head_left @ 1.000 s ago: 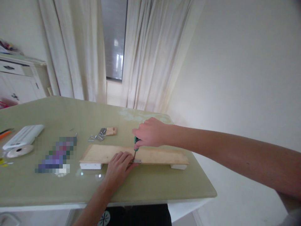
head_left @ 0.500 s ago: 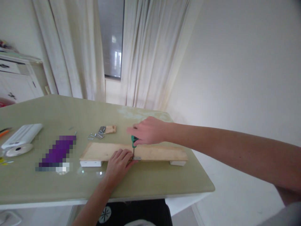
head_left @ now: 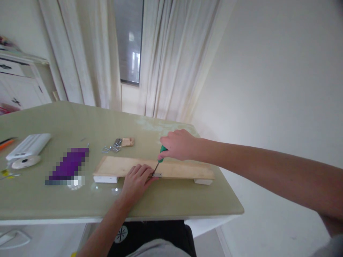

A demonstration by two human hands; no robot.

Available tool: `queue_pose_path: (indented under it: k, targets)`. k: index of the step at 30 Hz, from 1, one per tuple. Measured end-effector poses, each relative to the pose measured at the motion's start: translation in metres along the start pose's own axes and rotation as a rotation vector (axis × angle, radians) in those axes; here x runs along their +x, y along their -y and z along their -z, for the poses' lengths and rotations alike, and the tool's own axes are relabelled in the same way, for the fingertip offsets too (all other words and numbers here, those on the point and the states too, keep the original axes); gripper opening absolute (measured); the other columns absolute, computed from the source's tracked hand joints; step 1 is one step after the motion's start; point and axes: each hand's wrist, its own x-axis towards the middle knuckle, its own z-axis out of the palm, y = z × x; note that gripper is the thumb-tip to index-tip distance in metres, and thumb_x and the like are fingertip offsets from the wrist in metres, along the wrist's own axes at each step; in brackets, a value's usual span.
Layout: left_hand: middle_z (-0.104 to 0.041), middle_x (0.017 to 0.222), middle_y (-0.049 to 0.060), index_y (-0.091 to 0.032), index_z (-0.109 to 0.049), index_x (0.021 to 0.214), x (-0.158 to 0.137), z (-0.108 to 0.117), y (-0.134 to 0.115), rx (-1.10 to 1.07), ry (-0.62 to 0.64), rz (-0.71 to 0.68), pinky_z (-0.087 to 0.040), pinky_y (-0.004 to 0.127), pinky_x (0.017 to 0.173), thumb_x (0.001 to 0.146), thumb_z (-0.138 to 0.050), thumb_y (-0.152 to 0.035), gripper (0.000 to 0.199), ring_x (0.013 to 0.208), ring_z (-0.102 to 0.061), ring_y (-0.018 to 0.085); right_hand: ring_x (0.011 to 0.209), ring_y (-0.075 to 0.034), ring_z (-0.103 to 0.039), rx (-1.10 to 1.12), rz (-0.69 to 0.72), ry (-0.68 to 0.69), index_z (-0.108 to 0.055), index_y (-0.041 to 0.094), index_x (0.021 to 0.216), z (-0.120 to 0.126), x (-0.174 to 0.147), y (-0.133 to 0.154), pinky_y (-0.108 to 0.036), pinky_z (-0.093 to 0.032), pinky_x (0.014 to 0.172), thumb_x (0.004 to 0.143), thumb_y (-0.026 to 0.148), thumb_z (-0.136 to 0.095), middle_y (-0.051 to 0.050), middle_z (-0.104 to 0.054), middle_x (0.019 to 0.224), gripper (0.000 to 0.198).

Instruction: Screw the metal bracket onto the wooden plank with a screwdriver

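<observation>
My right hand (head_left: 178,144) is closed around the green handle of a screwdriver (head_left: 161,154). The shaft leans down to the left, its tip at a small metal plate (head_left: 157,175) on the near edge of a pale wooden board (head_left: 182,169). My left hand (head_left: 138,180) is closed over that edge, fingers on top and thumb along the front, pinching the plate against the wood. Its fingers hide part of the plate and the exact spot where the tip meets it. Under the board's ends are two white blocks, one left (head_left: 105,179) and one right (head_left: 203,181).
Behind the board lie loose screws (head_left: 112,148), grey metal pieces (head_left: 118,142) and a small wooden piece (head_left: 128,142). Leftward are a pixelated purple item (head_left: 70,164), a white roll (head_left: 26,162), a white box (head_left: 29,145) and an orange tool (head_left: 6,143) on the green tabletop (head_left: 187,200).
The screwdriver has gone from nearly upright to tilted, as my right hand moved its handle to the right. My left hand stays at the plate. The whole view has shifted slightly.
</observation>
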Motion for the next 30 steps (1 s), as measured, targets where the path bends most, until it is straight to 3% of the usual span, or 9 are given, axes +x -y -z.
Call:
queue_pose_path:
  k: [4, 8, 11, 13, 17, 21, 24, 26, 30]
  targets:
    - [-0.071, 0.095, 0.005, -0.022, -0.065, 0.099, 0.001, 0.000, -0.001, 0.002, -0.005, 0.010, -0.043, 0.037, 0.080, 0.105, -0.064, -0.042, 0.022, 0.086, -0.060, 0.024, 0.094, -0.031, -0.075, 0.110, 0.045, 0.018, -0.068, 0.020, 0.126, 0.009, 0.004, -0.001, -0.031, -0.041, 0.065, 0.100, 0.061, -0.063, -0.013, -0.080, 0.108, 0.049]
    - [-0.072, 0.097, 0.005, -0.021, -0.065, 0.099, 0.001, -0.001, -0.001, -0.003, -0.005, 0.005, -0.043, 0.038, 0.081, 0.105, -0.064, -0.042, 0.022, 0.087, -0.059, 0.023, 0.093, -0.033, -0.074, 0.157, -0.098, 0.001, -0.074, 0.016, 0.106, 0.004, 0.007, 0.000, -0.035, -0.045, 0.070, 0.099, 0.070, -0.055, -0.018, -0.079, 0.103, 0.058]
    - [-0.072, 0.097, 0.005, -0.021, -0.065, 0.100, 0.000, -0.001, -0.001, -0.009, -0.002, 0.012, -0.044, 0.038, 0.082, 0.105, -0.064, -0.042, 0.022, 0.088, -0.060, 0.024, 0.101, -0.026, -0.072, 0.360, 0.053, -0.069, -0.068, 0.019, 0.119, -0.004, 0.007, 0.000, -0.031, -0.045, 0.075, 0.099, 0.049, -0.067, -0.012, -0.077, 0.119, 0.036]
    - [-0.072, 0.097, 0.005, -0.021, -0.065, 0.101, 0.000, -0.001, -0.001, -0.009, 0.004, 0.014, -0.044, 0.039, 0.081, 0.104, -0.064, -0.043, 0.022, 0.088, -0.061, 0.024, 0.099, -0.021, -0.070, 0.457, 0.173, -0.095, -0.063, 0.021, 0.123, -0.008, 0.006, 0.001, -0.028, -0.043, 0.076, 0.098, 0.037, -0.073, -0.007, -0.077, 0.117, 0.031]
    - [-0.073, 0.097, 0.005, -0.023, -0.067, 0.102, 0.000, -0.001, 0.000, -0.012, -0.004, 0.020, -0.044, 0.039, 0.079, 0.103, -0.067, -0.042, 0.020, 0.089, -0.062, 0.024, 0.079, -0.024, -0.067, 0.352, 0.003, -0.129, -0.066, 0.022, 0.109, -0.013, 0.002, 0.005, -0.030, -0.032, 0.063, 0.101, 0.061, -0.062, -0.006, -0.075, 0.088, 0.041]
    - [-0.073, 0.096, 0.005, -0.022, -0.067, 0.101, 0.000, -0.001, -0.001, -0.010, -0.005, 0.025, -0.045, 0.039, 0.079, 0.102, -0.069, -0.041, 0.019, 0.087, -0.062, 0.024, 0.098, -0.021, -0.070, 0.478, 0.177, -0.174, -0.059, 0.023, 0.127, -0.011, 0.000, 0.004, -0.028, -0.037, 0.069, 0.099, 0.043, -0.072, -0.007, -0.076, 0.121, 0.036]
    - [-0.072, 0.098, 0.004, -0.022, -0.067, 0.102, 0.000, 0.001, -0.002, -0.011, 0.010, 0.025, -0.044, 0.038, 0.081, 0.102, -0.070, -0.037, 0.015, 0.088, -0.060, 0.024, 0.083, -0.020, -0.068, 0.400, 0.074, -0.167, -0.064, 0.023, 0.116, -0.014, 0.001, 0.008, -0.029, -0.033, 0.066, 0.104, 0.050, -0.063, -0.005, -0.078, 0.098, 0.030]
    - [-0.073, 0.099, 0.004, -0.022, -0.066, 0.101, 0.001, 0.002, -0.002, -0.006, 0.006, 0.023, -0.043, 0.038, 0.080, 0.103, -0.068, -0.032, 0.010, 0.088, -0.059, 0.024, 0.071, -0.020, -0.064, 0.316, -0.058, -0.162, -0.067, 0.023, 0.110, -0.024, 0.003, 0.015, -0.030, -0.026, 0.061, 0.107, 0.062, -0.050, -0.004, -0.076, 0.083, 0.043]
    - [-0.073, 0.099, 0.005, -0.022, -0.065, 0.101, 0.001, 0.002, -0.001, -0.009, -0.005, 0.004, -0.043, 0.038, 0.079, 0.105, -0.064, -0.032, 0.011, 0.086, -0.059, 0.024, 0.065, -0.017, -0.059, 0.287, -0.009, -0.145, -0.068, 0.022, 0.110, -0.043, 0.004, 0.022, -0.030, -0.020, 0.059, 0.111, 0.057, -0.044, -0.005, -0.076, 0.084, 0.042]
